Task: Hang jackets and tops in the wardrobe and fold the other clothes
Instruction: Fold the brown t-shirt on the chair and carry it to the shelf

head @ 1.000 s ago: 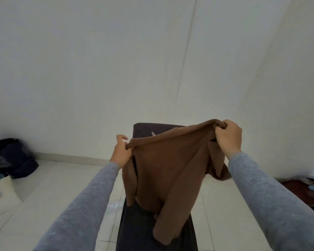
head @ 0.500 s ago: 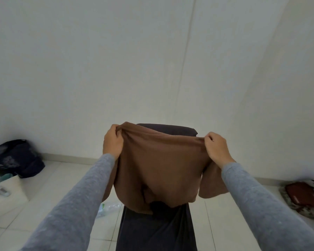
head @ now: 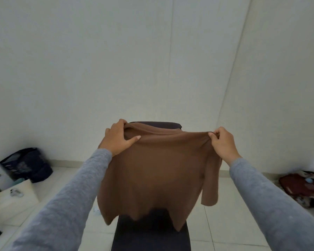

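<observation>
Above the dark counter [head: 150,238], a brown top [head: 152,178] hangs spread between 2 hands. Left hand [head: 119,137] grips its upper left edge; right hand [head: 223,142] pinches its upper right edge.

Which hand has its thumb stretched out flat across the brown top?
The left hand: its thumb lies straight over the front of the brown top, while the right hand only pinches the upper edge with curled fingers.
</observation>
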Demonstrator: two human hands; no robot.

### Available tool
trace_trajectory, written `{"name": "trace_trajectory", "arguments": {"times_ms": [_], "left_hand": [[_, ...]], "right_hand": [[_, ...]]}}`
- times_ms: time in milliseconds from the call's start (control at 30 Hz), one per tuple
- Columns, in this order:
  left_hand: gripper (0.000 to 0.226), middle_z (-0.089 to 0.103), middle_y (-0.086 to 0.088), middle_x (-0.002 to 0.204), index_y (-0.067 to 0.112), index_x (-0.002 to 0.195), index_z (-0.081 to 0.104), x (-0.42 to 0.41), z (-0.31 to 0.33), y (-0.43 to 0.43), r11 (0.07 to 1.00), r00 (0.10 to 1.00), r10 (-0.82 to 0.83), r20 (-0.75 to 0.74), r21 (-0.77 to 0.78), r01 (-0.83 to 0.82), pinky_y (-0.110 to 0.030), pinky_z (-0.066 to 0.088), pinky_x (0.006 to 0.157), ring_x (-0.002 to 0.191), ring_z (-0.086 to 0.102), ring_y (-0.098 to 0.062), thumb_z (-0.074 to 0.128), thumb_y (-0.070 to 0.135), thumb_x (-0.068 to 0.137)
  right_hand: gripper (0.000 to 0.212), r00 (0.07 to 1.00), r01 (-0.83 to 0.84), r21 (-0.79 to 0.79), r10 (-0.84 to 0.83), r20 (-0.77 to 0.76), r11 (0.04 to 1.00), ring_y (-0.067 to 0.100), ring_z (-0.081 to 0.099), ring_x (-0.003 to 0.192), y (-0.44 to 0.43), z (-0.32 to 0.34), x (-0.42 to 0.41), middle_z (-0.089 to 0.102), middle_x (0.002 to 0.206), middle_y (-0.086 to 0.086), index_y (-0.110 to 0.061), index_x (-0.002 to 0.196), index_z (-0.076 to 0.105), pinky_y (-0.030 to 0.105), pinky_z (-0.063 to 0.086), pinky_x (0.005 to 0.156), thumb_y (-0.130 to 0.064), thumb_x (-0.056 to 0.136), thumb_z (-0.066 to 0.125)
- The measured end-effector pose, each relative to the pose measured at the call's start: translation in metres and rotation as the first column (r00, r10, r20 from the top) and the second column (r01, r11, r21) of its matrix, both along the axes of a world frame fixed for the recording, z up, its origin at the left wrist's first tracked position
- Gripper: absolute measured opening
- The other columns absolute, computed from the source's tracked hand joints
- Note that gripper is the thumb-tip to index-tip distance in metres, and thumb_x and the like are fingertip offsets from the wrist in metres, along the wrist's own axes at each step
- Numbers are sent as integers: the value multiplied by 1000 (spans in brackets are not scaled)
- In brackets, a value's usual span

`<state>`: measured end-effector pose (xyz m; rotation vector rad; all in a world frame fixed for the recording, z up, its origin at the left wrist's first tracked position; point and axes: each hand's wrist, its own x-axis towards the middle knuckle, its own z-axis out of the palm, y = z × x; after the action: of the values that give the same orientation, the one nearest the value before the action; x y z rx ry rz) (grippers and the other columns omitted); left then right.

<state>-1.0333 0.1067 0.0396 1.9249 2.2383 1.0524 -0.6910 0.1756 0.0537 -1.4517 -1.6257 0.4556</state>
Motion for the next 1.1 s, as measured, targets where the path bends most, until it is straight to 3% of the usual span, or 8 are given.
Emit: {"name": "trace_trajectory", "arguments": {"times_ms": [133,267,433,633,767,900,1000,1100], "left_hand": [[67,49,1,105,17,116,41,27,-7,-61,1000,999,-1,-53,7,1,-36,30,94,100,45,-18,74,52,70],[43,56,-10,106,9,111,44,41,-35,-113,999,997,29,-74,-23,-30,-40,33,89,102,51,-31,68,28,81],[25,57,-13,99,4,103,48,47,-84,-168,982,996,-95,2,-162,94,-37,41,80,92,55,-33,60,3,81],[26,45,-7,87,1,91,58,29,-115,-212,970,999,-23,43,-240,32,-24,31,71,80,47,-24,52,-15,71],[19,44,-11,88,-3,90,60,25,-127,-223,972,995,80,67,-226,-63,-31,37,79,83,47,-26,52,-12,76],[11,56,-21,94,-2,95,57,30,-140,-223,963,980,160,116,-236,-130,-38,41,81,89,53,-33,49,2,90],[13,56,-18,90,1,95,49,33,-148,-219,957,948,204,245,-253,-141,-36,38,75,84,52,-30,41,10,97],[14,50,-14,88,5,91,40,34,-153,-211,954,894,230,385,-269,-130,-37,35,75,82,47,-26,35,14,100]], "right_hand": [[12,1000,-10,-23,10,-28,1000,20,48,80,-51,-7,21,53,86,8,-6,87,52,22,31,69,-16,91,58],[22,998,-41,-103,44,36,994,21,56,80,-108,-34,41,60,82,2,-12,79,57,30,42,73,-32,88,61],[63,954,-153,-438,247,167,886,22,59,65,-167,-77,60,59,63,9,-7,64,60,34,44,66,-70,71,61],[34,932,-302,-563,363,-3,769,14,55,68,-196,-98,72,59,74,7,1,82,65,23,38,62,-32,85,67],[7,946,-268,-514,324,21,815,15,55,74,-202,-106,67,60,76,3,-9,81,64,17,37,60,-14,87,65],[9,965,-186,-492,252,71,851,22,58,85,-206,-118,59,63,84,8,-14,76,62,25,40,67,-10,81,70],[24,938,-224,-619,339,72,753,16,60,84,-210,-121,52,66,88,4,-12,84,67,20,42,64,-30,74,78],[53,906,-235,-746,419,64,623,9,64,75,-213,-124,43,72,86,-1,-13,88,74,20,46,69,-63,72,66]]}}
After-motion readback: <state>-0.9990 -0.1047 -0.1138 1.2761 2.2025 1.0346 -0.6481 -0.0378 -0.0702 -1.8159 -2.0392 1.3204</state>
